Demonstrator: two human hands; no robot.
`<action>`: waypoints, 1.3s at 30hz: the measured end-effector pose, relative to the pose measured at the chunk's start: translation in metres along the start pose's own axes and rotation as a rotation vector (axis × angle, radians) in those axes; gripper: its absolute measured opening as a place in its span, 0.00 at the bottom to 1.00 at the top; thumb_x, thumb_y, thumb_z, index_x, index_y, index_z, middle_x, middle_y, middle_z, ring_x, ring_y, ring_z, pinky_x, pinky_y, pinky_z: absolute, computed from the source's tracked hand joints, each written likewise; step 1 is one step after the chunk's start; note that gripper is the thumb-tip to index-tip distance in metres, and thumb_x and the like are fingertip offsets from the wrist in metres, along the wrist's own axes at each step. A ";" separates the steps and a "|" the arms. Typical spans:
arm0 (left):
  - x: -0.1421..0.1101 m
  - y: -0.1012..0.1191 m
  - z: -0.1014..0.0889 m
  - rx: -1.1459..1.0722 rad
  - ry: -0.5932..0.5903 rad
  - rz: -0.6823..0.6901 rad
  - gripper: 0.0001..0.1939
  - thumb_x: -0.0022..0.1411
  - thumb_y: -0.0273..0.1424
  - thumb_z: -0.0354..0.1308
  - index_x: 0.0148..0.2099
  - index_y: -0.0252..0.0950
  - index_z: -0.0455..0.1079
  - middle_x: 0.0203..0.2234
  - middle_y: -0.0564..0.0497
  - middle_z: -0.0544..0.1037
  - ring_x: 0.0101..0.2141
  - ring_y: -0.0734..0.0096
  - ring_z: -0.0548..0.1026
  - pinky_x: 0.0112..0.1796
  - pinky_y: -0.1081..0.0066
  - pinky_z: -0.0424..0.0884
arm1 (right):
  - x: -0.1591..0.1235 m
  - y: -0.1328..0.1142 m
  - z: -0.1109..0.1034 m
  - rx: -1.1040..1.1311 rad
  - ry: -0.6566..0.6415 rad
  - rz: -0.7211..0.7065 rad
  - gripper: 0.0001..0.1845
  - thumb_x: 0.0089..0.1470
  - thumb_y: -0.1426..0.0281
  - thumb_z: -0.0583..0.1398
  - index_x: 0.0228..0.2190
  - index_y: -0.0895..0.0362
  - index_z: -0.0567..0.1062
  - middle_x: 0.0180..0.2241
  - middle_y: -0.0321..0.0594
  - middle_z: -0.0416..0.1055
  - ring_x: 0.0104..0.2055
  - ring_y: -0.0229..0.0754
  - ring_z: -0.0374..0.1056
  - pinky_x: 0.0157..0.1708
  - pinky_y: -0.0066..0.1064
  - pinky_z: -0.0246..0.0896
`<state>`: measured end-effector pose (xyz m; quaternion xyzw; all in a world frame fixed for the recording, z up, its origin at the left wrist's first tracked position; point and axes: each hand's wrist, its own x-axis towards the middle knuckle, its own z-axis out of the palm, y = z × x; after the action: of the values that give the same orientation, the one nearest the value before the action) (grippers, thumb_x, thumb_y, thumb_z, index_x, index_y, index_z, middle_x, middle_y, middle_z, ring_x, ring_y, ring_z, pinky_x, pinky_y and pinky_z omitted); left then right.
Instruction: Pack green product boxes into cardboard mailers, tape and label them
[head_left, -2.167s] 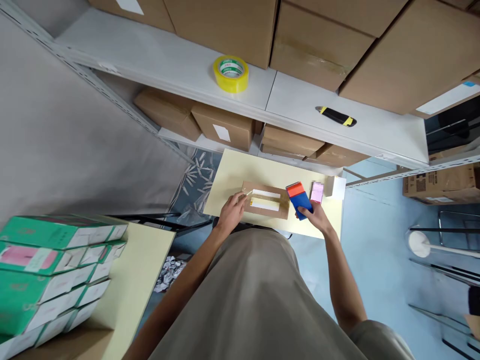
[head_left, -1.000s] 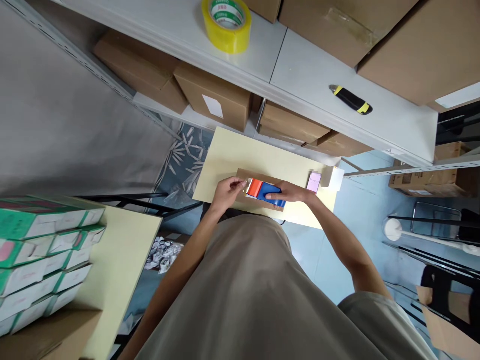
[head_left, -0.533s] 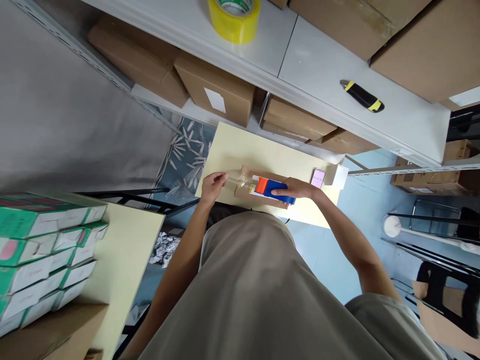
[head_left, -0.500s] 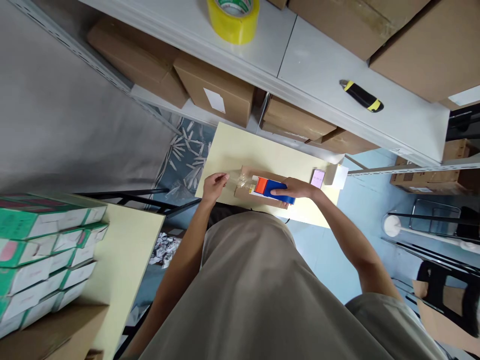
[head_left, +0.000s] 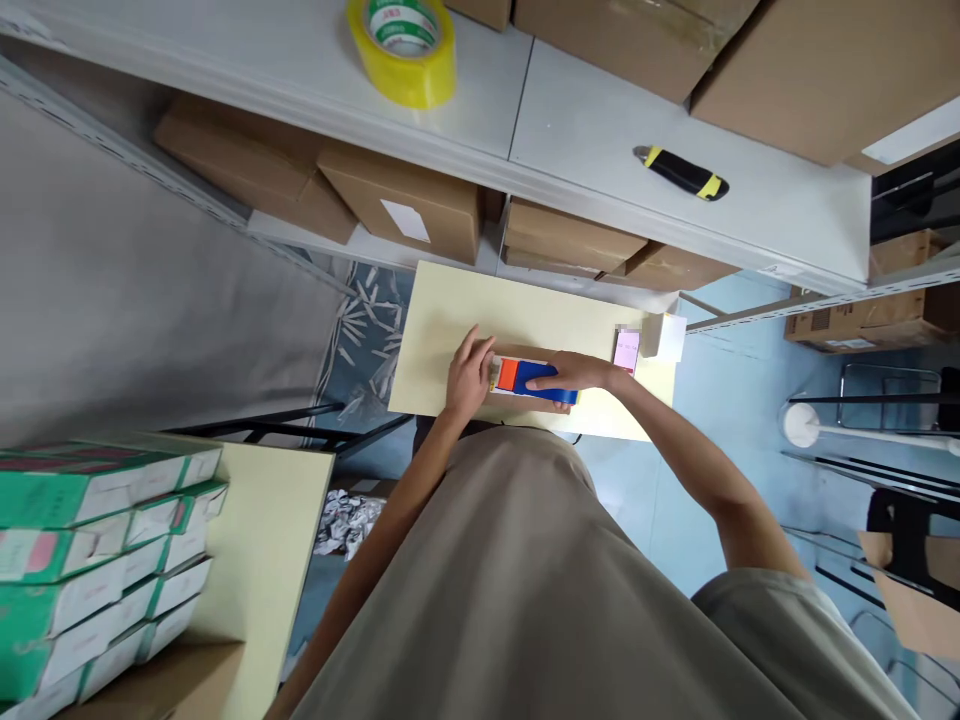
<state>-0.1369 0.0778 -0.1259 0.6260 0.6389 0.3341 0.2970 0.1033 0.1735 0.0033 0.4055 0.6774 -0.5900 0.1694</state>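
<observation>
A blue and orange tape dispenser [head_left: 536, 381] lies across the top of a small brown cardboard box [head_left: 517, 403]. My right hand [head_left: 576, 372] is wrapped round the dispenser's blue body from above. My left hand [head_left: 469, 378] rests on the left end of the box, close to the orange part of the dispenser, with its fingers stretched out and nothing held in them. The box's left end is partly hidden under that hand. Both hands are over a pale yellow table [head_left: 442, 300].
A phone [head_left: 625, 350] and a white box [head_left: 664, 337] sit at the table's right end. A shelf [head_left: 570, 120] ahead bears a yellow tape roll [head_left: 420, 75], a utility knife [head_left: 682, 173] and cartons. Green and white boxes [head_left: 97, 540] are stacked on the left table.
My left hand has moved right from beside the box onto its left end, and its fingers have opened out from a pinch. The dispenser stays in my right hand on the box.
</observation>
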 end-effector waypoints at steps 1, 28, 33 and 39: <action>-0.001 0.003 0.004 0.021 -0.006 0.005 0.26 0.82 0.40 0.44 0.70 0.41 0.74 0.76 0.40 0.62 0.72 0.50 0.66 0.71 0.50 0.64 | -0.002 0.001 -0.001 -0.003 -0.001 0.025 0.33 0.52 0.36 0.71 0.29 0.54 0.80 0.24 0.40 0.80 0.30 0.47 0.76 0.30 0.33 0.68; -0.002 0.005 0.014 0.001 -0.023 -0.025 0.27 0.82 0.43 0.44 0.71 0.41 0.73 0.78 0.41 0.60 0.75 0.52 0.63 0.72 0.51 0.63 | -0.045 0.120 0.028 -0.329 0.370 0.672 0.26 0.57 0.47 0.74 0.35 0.59 0.82 0.29 0.54 0.83 0.36 0.58 0.83 0.39 0.43 0.74; -0.001 0.005 0.008 0.023 -0.030 -0.010 0.27 0.82 0.44 0.44 0.71 0.41 0.73 0.76 0.41 0.63 0.75 0.52 0.62 0.72 0.50 0.62 | -0.002 0.117 0.089 -0.337 0.546 0.711 0.20 0.74 0.59 0.60 0.50 0.64 0.80 0.46 0.65 0.83 0.52 0.60 0.81 0.47 0.41 0.71; -0.002 0.002 -0.007 0.058 -0.030 -0.051 0.33 0.81 0.52 0.42 0.72 0.39 0.71 0.75 0.39 0.65 0.75 0.51 0.63 0.72 0.50 0.62 | 0.002 0.118 0.125 -0.255 0.615 0.727 0.20 0.78 0.64 0.53 0.57 0.68 0.72 0.51 0.66 0.81 0.56 0.55 0.79 0.51 0.36 0.67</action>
<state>-0.1413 0.0757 -0.1206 0.6228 0.6596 0.2982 0.2969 0.1593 0.0536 -0.1066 0.7470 0.5773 -0.2582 0.2050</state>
